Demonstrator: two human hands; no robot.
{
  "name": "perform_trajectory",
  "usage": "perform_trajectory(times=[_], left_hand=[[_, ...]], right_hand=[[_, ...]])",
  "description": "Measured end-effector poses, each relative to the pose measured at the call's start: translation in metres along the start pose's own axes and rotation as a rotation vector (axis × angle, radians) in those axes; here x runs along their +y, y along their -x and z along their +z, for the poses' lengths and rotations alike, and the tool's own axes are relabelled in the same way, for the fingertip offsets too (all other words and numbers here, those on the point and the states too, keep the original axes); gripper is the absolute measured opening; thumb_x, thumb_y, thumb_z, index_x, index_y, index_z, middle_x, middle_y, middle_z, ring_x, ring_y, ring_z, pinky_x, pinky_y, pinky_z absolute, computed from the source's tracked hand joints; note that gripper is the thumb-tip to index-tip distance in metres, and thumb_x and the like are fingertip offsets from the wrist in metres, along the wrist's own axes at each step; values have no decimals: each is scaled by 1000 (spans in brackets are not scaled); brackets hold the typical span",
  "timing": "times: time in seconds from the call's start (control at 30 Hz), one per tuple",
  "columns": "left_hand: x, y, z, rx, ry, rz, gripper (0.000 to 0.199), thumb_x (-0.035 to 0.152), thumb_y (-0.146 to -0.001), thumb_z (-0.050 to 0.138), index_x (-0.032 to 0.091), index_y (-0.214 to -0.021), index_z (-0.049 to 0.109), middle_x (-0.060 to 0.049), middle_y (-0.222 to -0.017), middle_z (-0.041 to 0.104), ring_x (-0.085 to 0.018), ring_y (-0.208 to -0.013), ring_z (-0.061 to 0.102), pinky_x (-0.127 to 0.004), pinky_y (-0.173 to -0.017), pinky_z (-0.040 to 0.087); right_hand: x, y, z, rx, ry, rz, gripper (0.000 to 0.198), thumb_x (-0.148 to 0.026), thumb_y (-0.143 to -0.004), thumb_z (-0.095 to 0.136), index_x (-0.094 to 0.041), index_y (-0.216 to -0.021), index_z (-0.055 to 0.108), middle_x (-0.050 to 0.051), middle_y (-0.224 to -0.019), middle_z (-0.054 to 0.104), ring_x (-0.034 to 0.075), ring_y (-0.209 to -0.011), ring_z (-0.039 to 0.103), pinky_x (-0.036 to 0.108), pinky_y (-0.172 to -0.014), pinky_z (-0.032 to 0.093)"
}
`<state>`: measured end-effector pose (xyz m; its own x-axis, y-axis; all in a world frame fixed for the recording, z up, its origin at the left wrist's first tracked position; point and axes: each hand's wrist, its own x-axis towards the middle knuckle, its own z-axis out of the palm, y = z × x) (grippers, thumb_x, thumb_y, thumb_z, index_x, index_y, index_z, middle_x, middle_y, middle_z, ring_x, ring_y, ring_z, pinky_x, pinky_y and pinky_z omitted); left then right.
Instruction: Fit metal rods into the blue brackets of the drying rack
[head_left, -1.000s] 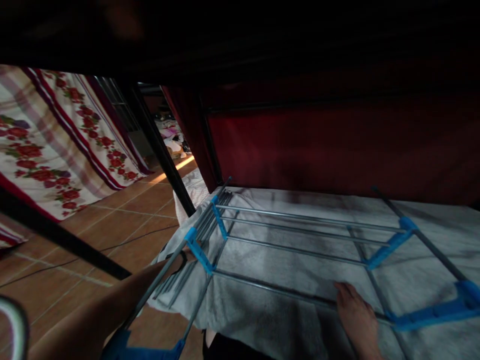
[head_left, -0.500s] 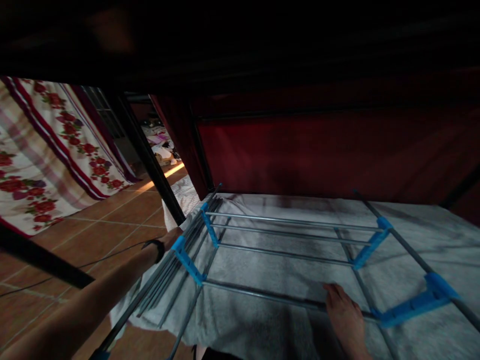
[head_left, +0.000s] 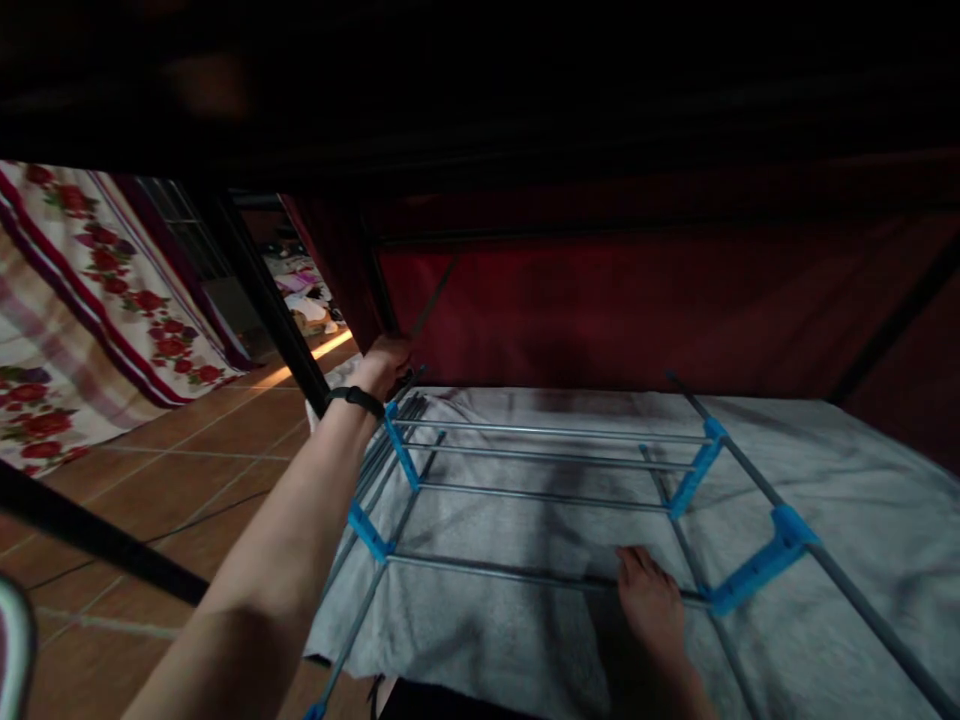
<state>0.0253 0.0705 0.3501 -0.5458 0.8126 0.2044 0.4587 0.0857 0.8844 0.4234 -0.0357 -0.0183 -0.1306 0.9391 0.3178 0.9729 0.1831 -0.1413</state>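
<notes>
1. A grey blanket [head_left: 847, 470] is spread beneath a dark overhead panel [head_left: 480, 110]; its back edge is bordered by a red curtain [head_left: 615, 310], and brown floor tiles [head_left: 217, 425] are seen beyond its left edge
2. At far left a flowered curtain [head_left: 150, 310] is hung, and a jumbled pile [head_left: 306, 300] is seen farther back
3. A metal rack [head_left: 540, 497] is set on the blanket, its left side near the left edge
4. A thin rod [head_left: 436, 295], tilted before the red curtain, is gripped by the left hand [head_left: 388, 362] at the blanket's back left corner
5. Near the front edge, the nearest crossbar [head_left: 510, 573] is covered by the right hand [head_left: 651, 600]; whether its fingers are closed cannot be told
6. Loose rods [head_left: 375, 465] along the left edge are partly hidden by the left forearm [head_left: 300, 530]; the floor view is crossed by a black post [head_left: 270, 300]
7. Four crossbars and four blue connectors [head_left: 696, 468] are counted, with a fifth connector cut off below; the loose rods cannot be counted
</notes>
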Motion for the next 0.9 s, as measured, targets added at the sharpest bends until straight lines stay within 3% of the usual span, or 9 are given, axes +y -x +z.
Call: perform_trajectory(times=[0.1, 0.2, 0.3, 0.37, 0.47, 0.53, 0.7, 0.9], left_hand=[[0, 23, 34, -75, 67, 25, 19, 31, -93, 52, 14, -86, 59, 6, -57, 44, -6, -43, 36, -21, -45, 31], [-22, 69, 58, -161, 132, 207, 24, 38, -88, 54, 17, -77, 57, 6, -55, 45, -8, -46, 38, -22, -47, 29], [-63, 124, 69, -115, -3, 383, 24, 41, -87, 53, 18, -85, 63, 1, -70, 59, -13, -64, 53, -24, -58, 37], [-96, 157, 72, -125, -128, 371, 29, 46, -90, 51, 20, -93, 65, 1, -74, 64, -15, -68, 57, -25, -63, 40], [-143, 197, 73, -167, -250, 326, 34, 51, -92, 49, 21, -90, 64, 0, -71, 64, -17, -63, 59, -27, -59, 40], [-169, 216, 71, -181, -318, 407, 31, 48, -94, 46, 22, -93, 63, -2, -81, 68, -19, -71, 64, -28, -64, 43], [-213, 242, 65, -182, -519, 623, 27, 39, -97, 43, 23, -87, 62, -3, -80, 67, -20, -73, 65, -31, -67, 45], [-236, 251, 73, -285, -631, 700, 25, 35, -97, 44, 23, -92, 65, -4, -83, 67, -21, -73, 63, -33, -66, 46]], right_hand=[[-1, -2, -2, -13, -35, 17, 34, -12, -91, 40, -19, -112, 66, 12, -116, 68, 23, -100, 66, 36, -86, 47], [-1, -3, -2, -10, -59, 31, 33, -12, -91, 42, -19, -112, 66, 10, -116, 68, 23, -103, 66, 35, -89, 45], [-1, -3, 0, -4, -79, 49, 33, -13, -90, 43, -20, -113, 66, 9, -117, 68, 22, -104, 65, 34, -90, 45], [0, -4, 1, -10, -94, 63, 33, -13, -91, 42, -21, -112, 66, 8, -116, 68, 22, -102, 65, 33, -89, 45], [1, -5, 1, -34, -143, 93, 34, -15, -91, 40, -20, -111, 67, 8, -114, 68, 21, -100, 65, 33, -88, 46], [2, -7, 0, -39, -220, 125, 35, -16, -91, 39, -21, -111, 67, 7, -112, 68, 20, -97, 65, 33, -87, 47], [4, -12, -8, 80, -720, 210, 35, -27, -87, 43, -19, -112, 66, 10, -114, 67, 24, -108, 62, 40, -98, 47], [-3, -11, -27, 100, -1460, 552, 34, -36, -74, 66, -20, -105, 66, 7, -110, 69, 23, -102, 64, 44, -97, 49]])
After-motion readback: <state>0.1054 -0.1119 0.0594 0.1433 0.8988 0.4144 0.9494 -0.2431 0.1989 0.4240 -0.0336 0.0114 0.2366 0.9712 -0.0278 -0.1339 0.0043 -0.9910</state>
